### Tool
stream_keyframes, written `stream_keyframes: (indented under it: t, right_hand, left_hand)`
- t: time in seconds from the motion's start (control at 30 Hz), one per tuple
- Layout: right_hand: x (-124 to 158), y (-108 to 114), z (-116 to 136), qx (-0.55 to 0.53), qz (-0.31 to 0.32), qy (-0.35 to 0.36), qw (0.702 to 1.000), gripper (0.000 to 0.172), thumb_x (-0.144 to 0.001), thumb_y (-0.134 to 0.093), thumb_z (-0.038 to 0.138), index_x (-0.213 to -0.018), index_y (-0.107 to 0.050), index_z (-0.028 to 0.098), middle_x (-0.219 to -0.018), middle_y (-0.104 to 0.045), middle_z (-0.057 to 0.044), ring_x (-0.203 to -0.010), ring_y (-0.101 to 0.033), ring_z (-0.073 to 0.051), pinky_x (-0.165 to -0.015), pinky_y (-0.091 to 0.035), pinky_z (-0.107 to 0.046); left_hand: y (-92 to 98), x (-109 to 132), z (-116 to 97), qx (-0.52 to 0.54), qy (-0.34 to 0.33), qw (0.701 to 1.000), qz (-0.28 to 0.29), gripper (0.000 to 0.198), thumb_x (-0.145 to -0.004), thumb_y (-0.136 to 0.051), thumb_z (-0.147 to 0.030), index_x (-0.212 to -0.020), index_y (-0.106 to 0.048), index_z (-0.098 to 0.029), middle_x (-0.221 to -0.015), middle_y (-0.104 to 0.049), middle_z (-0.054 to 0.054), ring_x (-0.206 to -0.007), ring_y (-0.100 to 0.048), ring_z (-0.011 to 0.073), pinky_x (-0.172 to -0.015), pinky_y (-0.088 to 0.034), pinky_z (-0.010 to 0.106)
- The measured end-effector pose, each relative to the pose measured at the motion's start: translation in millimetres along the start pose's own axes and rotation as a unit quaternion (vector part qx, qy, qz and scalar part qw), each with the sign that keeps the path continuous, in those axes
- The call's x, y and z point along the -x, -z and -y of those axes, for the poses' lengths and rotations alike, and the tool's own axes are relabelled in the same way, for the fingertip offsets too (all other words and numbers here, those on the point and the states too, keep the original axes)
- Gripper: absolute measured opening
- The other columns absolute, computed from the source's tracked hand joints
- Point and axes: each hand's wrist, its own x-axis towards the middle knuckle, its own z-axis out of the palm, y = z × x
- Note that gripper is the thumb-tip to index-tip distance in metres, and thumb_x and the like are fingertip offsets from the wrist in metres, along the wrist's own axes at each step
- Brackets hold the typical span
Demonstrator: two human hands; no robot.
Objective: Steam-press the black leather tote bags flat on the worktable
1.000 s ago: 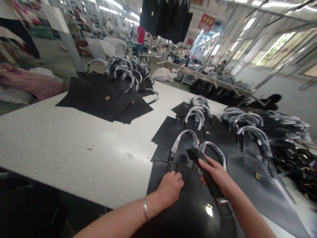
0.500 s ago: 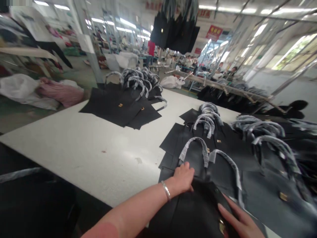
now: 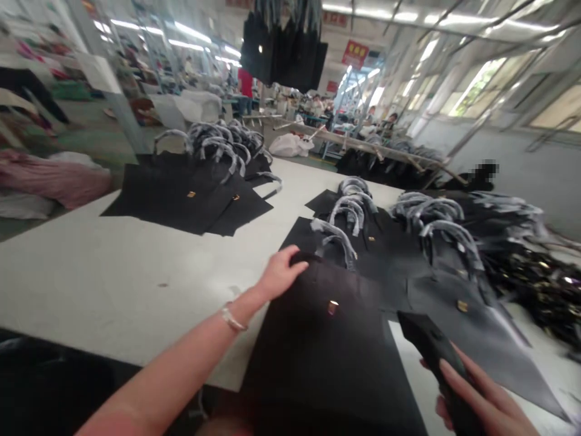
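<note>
The left hand [image 3: 282, 274] lies at the top edge of a black tote bag [image 3: 318, 354], its fingers curled over the rim; whether they actually pinch it, I cannot tell. A silver bracelet [image 3: 232, 318] circles that wrist. The bag lies flat on a white table [image 3: 113, 290], with a gold clasp [image 3: 333, 307] near its top and its lower end running out of view toward the person. The right hand [image 3: 485, 402] is closed around a black strip [image 3: 429, 351], fingers wrapped along it, just beside the bag and above a grey-looking bag [image 3: 472, 339]. The bag seems light and fairly stiff, though its smooth face may slide on the table, so the top edge looks the surest place to hold. The strip looks firm and easily held along its length. Nearby, more bags [image 3: 385, 260] lie overlapped, their handles [image 3: 349, 212] wrapped in plastic.
</note>
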Motion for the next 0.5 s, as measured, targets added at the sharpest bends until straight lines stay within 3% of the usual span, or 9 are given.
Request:
stream_keyframes:
  t: [0.13,0.2,0.23,0.3,0.33,0.4,0.5]
  right_hand:
    - [7.6,-8.2,0.8,-0.022,0.041,-0.069,0.997,0.075,-0.074,-0.066,0.058,-0.136,-0.040,0.024,-0.056,-0.061,0.002,-0.048,-0.060,-0.020,-0.043,-0.048,-0.028]
    - [4.7,-12.7,-2.9,-0.020,0.057,-0.079,0.995,0.068,-0.078,-0.063,0.055,-0.135,-0.041,0.025,-0.055,-0.060,0.003,-0.045,-0.059,-0.018,-0.041,-0.046,-0.026]
    - [1.7,-14.8,-4.4,-0.016,0.065,-0.080,0.995,0.065,-0.079,-0.062,0.054,-0.134,-0.041,0.026,-0.055,-0.060,0.004,-0.044,-0.058,-0.018,-0.040,-0.045,-0.025]
    - [-7.7,-18.3,-5.3,-0.011,0.071,-0.078,0.994,0.060,-0.081,-0.061,0.051,-0.133,-0.042,0.026,-0.056,-0.059,0.004,-0.042,-0.058,-0.017,-0.038,-0.045,-0.024]
    - [-13.8,-19.5,-4.5,-0.015,0.073,-0.077,0.994,0.058,-0.081,-0.061,0.050,-0.131,-0.043,0.026,-0.059,-0.061,0.004,-0.042,-0.058,-0.016,-0.037,-0.045,-0.024]
    - [-28.1,-20.6,-0.9,-0.032,0.075,-0.078,0.994,0.052,-0.082,-0.062,0.048,-0.125,-0.046,0.025,-0.069,-0.064,0.002,-0.042,-0.058,-0.014,-0.037,-0.046,-0.024]
    - [-50.3,-19.4,6.9,-0.046,0.087,-0.092,0.991,0.039,-0.083,-0.061,0.047,-0.111,-0.051,0.021,-0.080,-0.066,-0.002,-0.040,-0.058,-0.012,-0.035,-0.045,-0.023]
  left_hand:
    - [93.2,-15.3,52.8,-0.169,0.076,0.981,-0.059,0.024,-0.077,-0.059,-0.037,-0.089,-0.058,-0.017,-0.083,-0.062,0.003,-0.078,-0.057,0.0203,-0.075,-0.047,0.032]
    - [118.7,-14.6,74.0,-0.273,0.125,0.945,-0.132,0.030,-0.076,-0.060,-0.033,-0.099,-0.055,-0.015,-0.095,-0.062,0.008,-0.090,-0.058,0.0259,-0.083,-0.046,0.038]
    - [121.2,-11.2,79.5,-0.309,0.122,0.929,-0.161,0.035,-0.076,-0.060,-0.031,-0.105,-0.053,-0.013,-0.102,-0.060,0.012,-0.098,-0.056,0.0286,-0.088,-0.044,0.041]
    - [103.2,2.5,78.7,-0.324,0.073,0.928,-0.171,0.039,-0.080,-0.056,-0.029,-0.113,-0.050,-0.011,-0.116,-0.055,0.016,-0.111,-0.050,0.0304,-0.096,-0.040,0.044]
    - [84.1,12.9,73.1,-0.304,0.032,0.941,-0.143,0.039,-0.082,-0.054,-0.029,-0.116,-0.049,-0.011,-0.121,-0.053,0.016,-0.116,-0.048,0.0291,-0.100,-0.038,0.044]
    - [34.2,39.8,55.5,-0.225,-0.046,0.973,-0.013,0.034,-0.087,-0.049,-0.029,-0.119,-0.049,-0.015,-0.130,-0.050,0.012,-0.123,-0.045,0.0239,-0.105,-0.036,0.040]
    - [-37.8,84.1,28.1,-0.166,-0.138,0.954,0.208,0.055,-0.086,-0.055,-0.029,-0.137,-0.036,-0.024,-0.149,-0.030,0.007,-0.137,-0.027,0.0227,-0.110,-0.029,0.040]
